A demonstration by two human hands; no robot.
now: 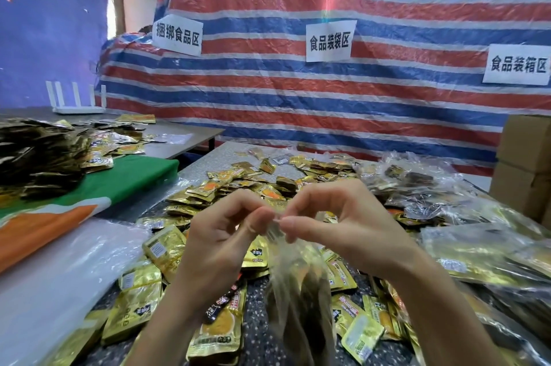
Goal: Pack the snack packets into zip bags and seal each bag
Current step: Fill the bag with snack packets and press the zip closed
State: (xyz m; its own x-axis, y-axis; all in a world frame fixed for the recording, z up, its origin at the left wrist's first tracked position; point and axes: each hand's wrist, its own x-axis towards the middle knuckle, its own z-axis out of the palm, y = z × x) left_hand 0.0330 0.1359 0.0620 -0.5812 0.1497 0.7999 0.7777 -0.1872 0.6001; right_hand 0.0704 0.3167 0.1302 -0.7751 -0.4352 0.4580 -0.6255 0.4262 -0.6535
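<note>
Zip bag holding packets hangs above desk, top edge pinched between left hand and right hand; sealing likely under way. Filled bags piled right. Many loose snack packets left to pack.

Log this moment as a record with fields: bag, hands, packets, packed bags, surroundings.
zip bag: clear, hanging from both hands, packets inside
seal: cannot tell whether it is closed
left hand: pinches the bag's top edge
right hand: pinches the same edge, beside the left
loose snack packets: gold, scattered over the table
filled bags: piled at the right
cardboard boxes: stacked at the far right
backdrop: striped tarp with three paper signs
</note>
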